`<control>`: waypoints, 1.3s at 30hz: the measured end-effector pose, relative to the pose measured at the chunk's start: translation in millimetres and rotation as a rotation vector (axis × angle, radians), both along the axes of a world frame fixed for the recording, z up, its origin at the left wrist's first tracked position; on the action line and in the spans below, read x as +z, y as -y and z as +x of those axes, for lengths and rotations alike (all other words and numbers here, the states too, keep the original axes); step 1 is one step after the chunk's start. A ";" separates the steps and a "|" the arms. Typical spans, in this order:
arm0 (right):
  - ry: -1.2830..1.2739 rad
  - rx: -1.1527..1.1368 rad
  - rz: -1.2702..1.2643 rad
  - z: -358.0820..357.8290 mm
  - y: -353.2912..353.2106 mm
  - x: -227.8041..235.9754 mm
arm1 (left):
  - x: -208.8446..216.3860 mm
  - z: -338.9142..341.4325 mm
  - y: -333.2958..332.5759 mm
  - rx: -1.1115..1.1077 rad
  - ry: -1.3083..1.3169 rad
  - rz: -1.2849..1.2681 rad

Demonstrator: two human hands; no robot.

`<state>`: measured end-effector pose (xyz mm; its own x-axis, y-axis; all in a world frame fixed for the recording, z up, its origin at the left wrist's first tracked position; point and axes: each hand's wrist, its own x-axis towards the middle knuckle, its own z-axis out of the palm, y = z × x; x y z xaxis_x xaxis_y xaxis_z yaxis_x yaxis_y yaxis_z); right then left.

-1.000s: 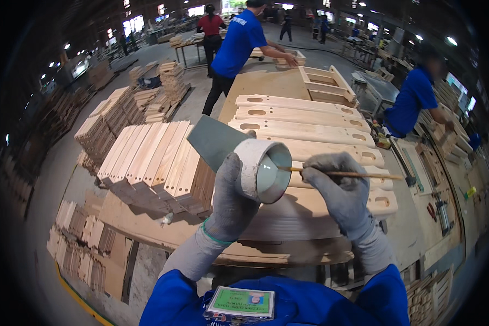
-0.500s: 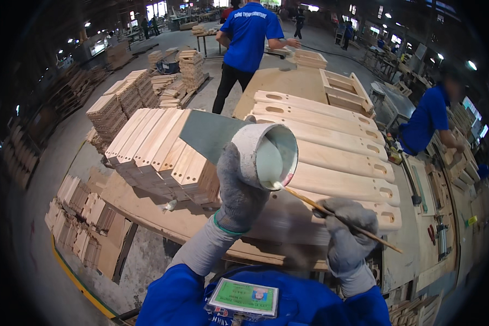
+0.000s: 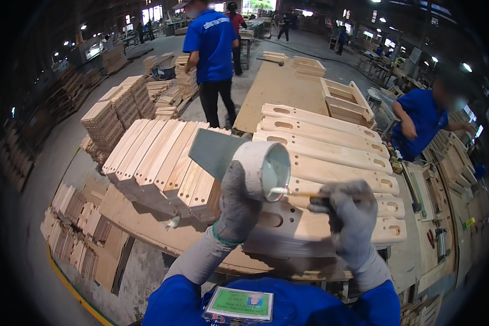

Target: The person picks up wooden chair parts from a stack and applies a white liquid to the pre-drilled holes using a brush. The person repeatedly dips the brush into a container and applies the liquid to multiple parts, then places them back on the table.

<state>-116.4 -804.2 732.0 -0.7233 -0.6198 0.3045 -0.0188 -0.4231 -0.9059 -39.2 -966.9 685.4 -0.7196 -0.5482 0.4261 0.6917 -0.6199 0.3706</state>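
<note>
My left hand (image 3: 236,209), in a grey work glove, is closed round a white cup (image 3: 250,163) tipped toward me, with pale glue-like liquid inside. A flat grey-green plate (image 3: 214,152) juts out to the left behind the cup; whether that hand holds it too is hidden. Gloved as well, my right hand (image 3: 350,214) pinches a thin wooden stick (image 3: 304,194). Its tip, coated in white, lies at the cup's lower rim. Below and beyond both hands lie pale wooden boards with oval slots (image 3: 331,152), side by side on the table.
Narrow boards with drilled holes (image 3: 165,157) are stacked at the left of the worktable (image 3: 141,217). Wooden frames (image 3: 348,100) sit at the far right. One co-worker (image 3: 209,49) stands beyond the table; another (image 3: 424,119) works at the right. More timber stacks (image 3: 114,114) stand at the left.
The stick has swung from slanting down rightward to nearly level as my right hand rose. The cup has shifted slightly down and left. The far co-worker has moved left and turned.
</note>
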 end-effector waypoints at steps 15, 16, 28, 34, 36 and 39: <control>-0.548 -0.180 0.597 -300.1 190.2 19.0 | -24.5 -32.0 52.6 0.409 0.554 -0.775; -0.546 -0.196 0.625 -309.2 196.1 15.4 | -29.9 -35.5 53.7 0.476 0.554 -0.880; -0.549 -0.123 0.681 -320.4 225.7 -11.1 | -44.0 -36.3 50.8 0.131 0.522 -0.138; -0.639 -0.123 0.698 -340.5 232.5 -28.7 | -41.6 -39.4 53.7 -0.046 0.400 0.347; -0.615 -0.176 0.686 -334.4 233.8 -16.9 | -51.3 -36.4 53.0 0.120 0.527 0.041; -0.663 -0.181 0.707 -342.6 239.8 -19.7 | -49.7 -37.1 53.5 0.093 0.543 0.128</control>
<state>-459.0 -1043.9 712.3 -0.6418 -0.7119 0.2851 -0.6255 0.2709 -0.7317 -76.2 -1020.3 635.7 -0.7634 -0.6426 -0.0658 0.4765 -0.6289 0.6143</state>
